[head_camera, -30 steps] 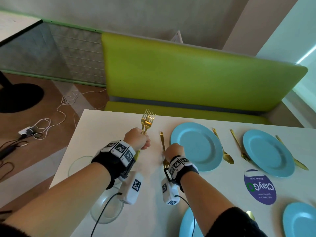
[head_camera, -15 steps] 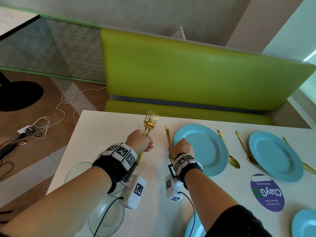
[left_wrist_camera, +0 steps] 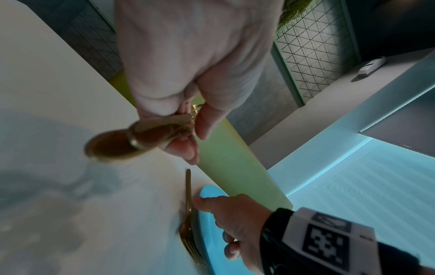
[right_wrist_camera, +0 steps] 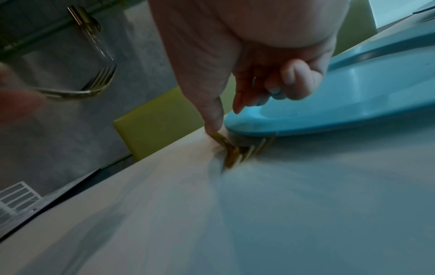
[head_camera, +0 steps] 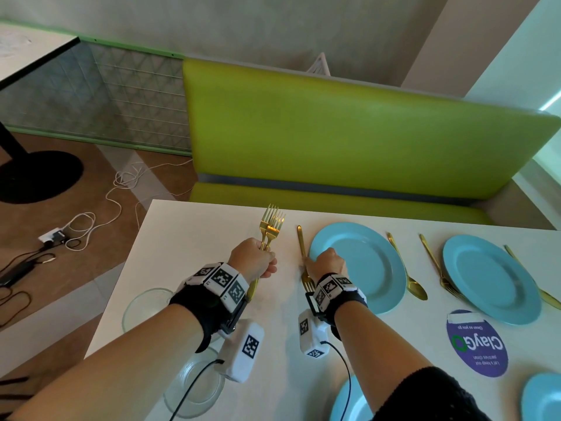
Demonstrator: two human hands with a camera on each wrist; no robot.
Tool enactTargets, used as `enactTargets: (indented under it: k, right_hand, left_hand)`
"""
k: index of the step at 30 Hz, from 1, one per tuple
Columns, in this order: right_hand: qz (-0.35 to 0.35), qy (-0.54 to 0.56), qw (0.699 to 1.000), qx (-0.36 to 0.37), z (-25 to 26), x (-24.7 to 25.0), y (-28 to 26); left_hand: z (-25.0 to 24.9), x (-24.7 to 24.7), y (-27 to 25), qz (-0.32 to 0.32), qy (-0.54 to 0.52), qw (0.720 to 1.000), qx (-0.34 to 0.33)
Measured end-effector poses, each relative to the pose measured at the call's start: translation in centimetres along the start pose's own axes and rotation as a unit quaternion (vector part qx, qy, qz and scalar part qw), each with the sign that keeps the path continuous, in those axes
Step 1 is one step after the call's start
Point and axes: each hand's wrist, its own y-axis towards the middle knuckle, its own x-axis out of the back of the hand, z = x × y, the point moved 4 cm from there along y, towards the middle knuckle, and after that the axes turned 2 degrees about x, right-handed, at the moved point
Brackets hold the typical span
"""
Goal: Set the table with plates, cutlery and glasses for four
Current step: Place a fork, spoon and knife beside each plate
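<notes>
Head view, right hand hides fork mid-handle, tines blurred

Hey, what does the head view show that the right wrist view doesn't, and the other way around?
Only the head view shows the second far plate, the gold spoon, the purple sticker and the clear glass dishes.

Only the right wrist view shows a fingertip pressing the fork's handle onto the table.

Both show the right hand at the lying fork beside the blue plate, and the left hand gripping the spare forks.
</notes>
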Motion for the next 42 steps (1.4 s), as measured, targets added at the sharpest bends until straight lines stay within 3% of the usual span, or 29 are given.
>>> enactTargets:
  k: [5, 10, 13, 23, 29, 33, 37, 42]
  right_hand:
    - [0.016, 0.043, 0.996, 0.074, -0.2, 1.6, -1.8]
    - [0.114, 0.116, 0.981, 0.102, -1.8, 2.3, -6.0]
    - [0.141, 0.201, 0.966, 0.079, -3.5, 3.0, -8.1]
    - [0.118, 0.289, 0.95, -0.013, -12.9, 6.2, -12.8]
    - [0.095, 0.319, 0.943, -0.008, -16.8, 8.3, -14.0]
    - [0.038, 0.28, 0.959, 0.0, -21.5, 10.5, -14.2]
    - [0.004, 0.21, 0.977, -0.045, -28.1, 12.9, -13.7]
    - [0.038, 0.081, 0.991, -0.099, -33.8, 14.5, -13.4]
  left_hand:
    - [0.3, -1.0, -1.1, 0.006, -0.023, 1.0, 0.012]
    - [0.9, -3.7, -3.1, 0.044, -0.028, 0.999, 0.013]
    - [1.9, -6.2, -4.6, 0.066, -0.034, 0.997, -0.004]
    - [3.6, -14.3, -10.9, 0.14, 0.037, 0.987, -0.064]
    - [3.5, -17.4, -13.5, 0.112, 0.128, 0.979, -0.112]
    - [4.1, -19.4, -14.7, 0.094, 0.049, 0.992, -0.068]
    - [5.0, -21.3, -15.8, 0.095, -0.011, 0.995, -0.035]
    - [6.2, -22.9, -16.2, 0.072, -0.01, 0.997, -0.011]
